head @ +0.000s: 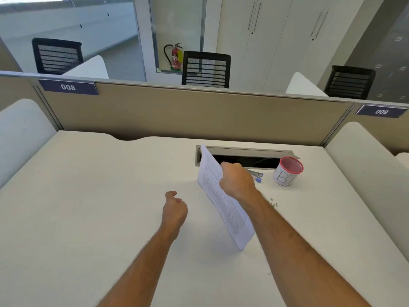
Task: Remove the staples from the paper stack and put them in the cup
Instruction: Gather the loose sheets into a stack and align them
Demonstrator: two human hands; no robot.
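Note:
My right hand [238, 183] grips a printed paper stack [223, 202] and holds it tilted up on edge over the white desk [99, 196], its lower corner near the desk surface. To the left of the stack my left hand [174, 209] hovers with curled fingers and holds nothing. A white cup with a red rim [287, 171] stands to the right, near the cable slot. Small loose staples [273, 202] lie on the desk by my right forearm. A staple remover with blue tips [256, 176] lies behind my right hand, partly hidden.
An open cable slot [245, 158] runs along the back of the desk. A beige partition [188, 111] closes the far side, and white side dividers [365, 162] stand left and right. Black chairs are beyond the partition.

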